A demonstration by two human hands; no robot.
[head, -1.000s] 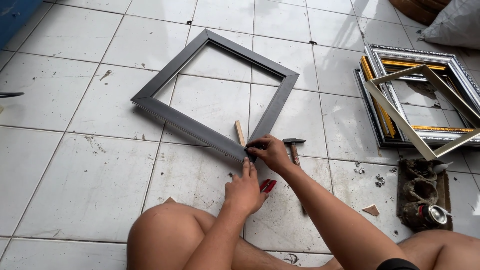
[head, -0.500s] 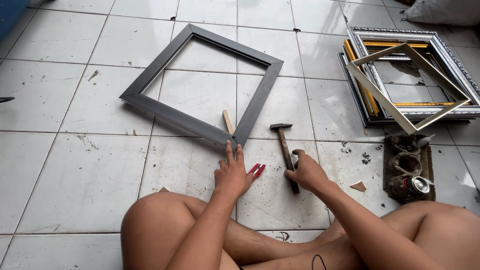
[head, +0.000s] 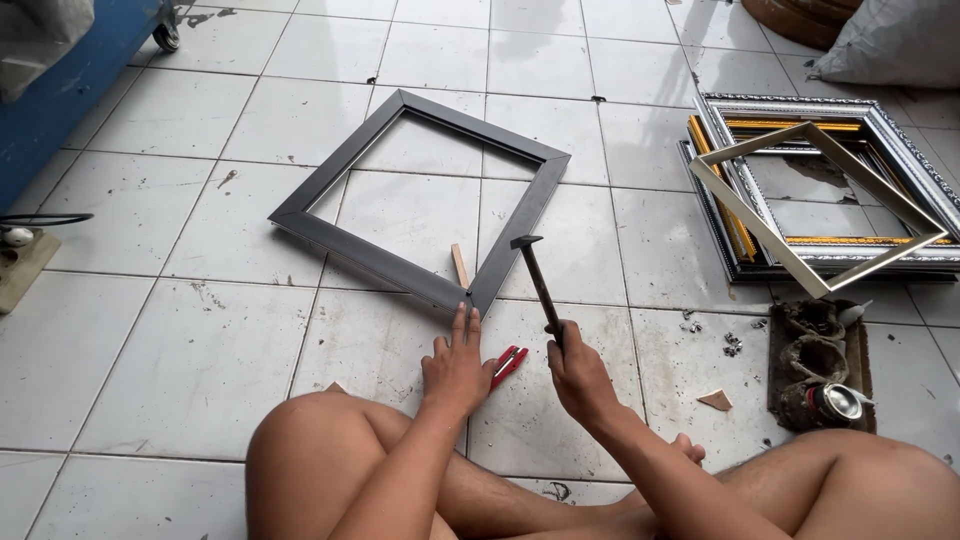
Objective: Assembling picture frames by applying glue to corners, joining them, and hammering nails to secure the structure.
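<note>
Hammer raised over near corner of dark frame.
Right hand fist-closed on hammer; left hand open, fingertips pinning dark frame on floor. Corner mitre looks closed; fastener indistinct, nailing seemingly unfinished.

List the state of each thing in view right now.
Dark frame: flat on the tiled floor, assembled, near corner under the left fingertips.
Left hand: open, fingers on the frame corner.
Right hand: closed on the hammer handle.
Hammer: raised, head above the frame's near side.
Red tool: lying beside the left hand.
Frame stack: piled at right, pale frame on top, askew.
</note>
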